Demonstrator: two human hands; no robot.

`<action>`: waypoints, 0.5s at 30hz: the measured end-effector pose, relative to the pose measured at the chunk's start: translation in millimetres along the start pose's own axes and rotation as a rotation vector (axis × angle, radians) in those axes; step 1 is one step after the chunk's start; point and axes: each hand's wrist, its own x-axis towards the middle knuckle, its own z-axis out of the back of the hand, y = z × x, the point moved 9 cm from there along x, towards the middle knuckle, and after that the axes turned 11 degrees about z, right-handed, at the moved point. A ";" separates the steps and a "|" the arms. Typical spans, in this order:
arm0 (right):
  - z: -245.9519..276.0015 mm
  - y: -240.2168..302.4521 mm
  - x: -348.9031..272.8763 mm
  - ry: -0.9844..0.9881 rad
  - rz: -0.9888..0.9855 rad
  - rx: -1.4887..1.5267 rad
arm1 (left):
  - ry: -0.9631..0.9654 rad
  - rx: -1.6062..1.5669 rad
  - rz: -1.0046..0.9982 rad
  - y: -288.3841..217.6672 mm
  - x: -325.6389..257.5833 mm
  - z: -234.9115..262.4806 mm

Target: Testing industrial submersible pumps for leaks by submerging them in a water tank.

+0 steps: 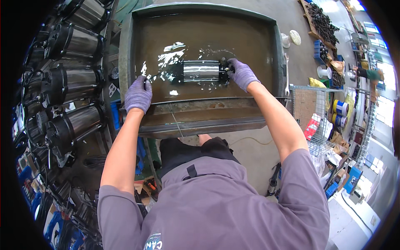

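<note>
A submersible pump [201, 71] with a shiny steel barrel and black ends lies on its side in the brown water of a metal tank [204, 7]. My right hand [242, 75], in a purple knit glove, has its fingers closed around the pump's black right end. Over by the tank's left wall is my left hand [138, 94], gloved alike, with thumb and fingers curled together at the water's edge. What it pinches, if anything, is too small and dark to name. Ripples and glare hide part of the pump's left end.
Several similar steel pumps [77, 81] are stacked at the left. A wrench [286, 75] lies along the tank's right rim. Beyond it are white spools [324, 72], a wire basket [310, 112] and yellow-and-blue tubs [340, 108]. A trough edge [200, 132] runs along the tank's near side.
</note>
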 end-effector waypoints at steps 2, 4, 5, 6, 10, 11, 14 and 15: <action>4.7 5.1 -0.3 -0.080 0.124 -0.051 | 0.032 0.002 0.095 1.2 -2.2 4.5; 10.4 -0.3 -6.2 -0.100 0.114 -0.050 | 0.025 -0.007 0.095 4.9 -0.5 1.6; 15.2 -0.9 -9.4 -0.120 0.105 -0.047 | 0.015 0.025 0.109 7.4 -0.3 0.7; 20.4 -2.5 -15.4 -0.121 0.105 -0.046 | 0.005 0.057 0.123 9.5 0.0 -0.3; 72.9 -30.7 -82.5 -0.470 0.000 0.144 | 0.012 0.077 0.135 7.3 2.8 -5.7; 81.6 -37.8 -103.3 -0.542 -0.043 0.139 | -0.007 0.069 0.136 7.3 1.2 -2.6; 99.9 -72.7 -167.8 -0.714 -0.151 0.041 | -0.017 0.111 0.141 7.4 2.6 -4.1; 102.1 -89.1 -185.5 -0.788 -0.120 -0.068 | -0.010 0.123 0.139 5.4 2.9 -4.3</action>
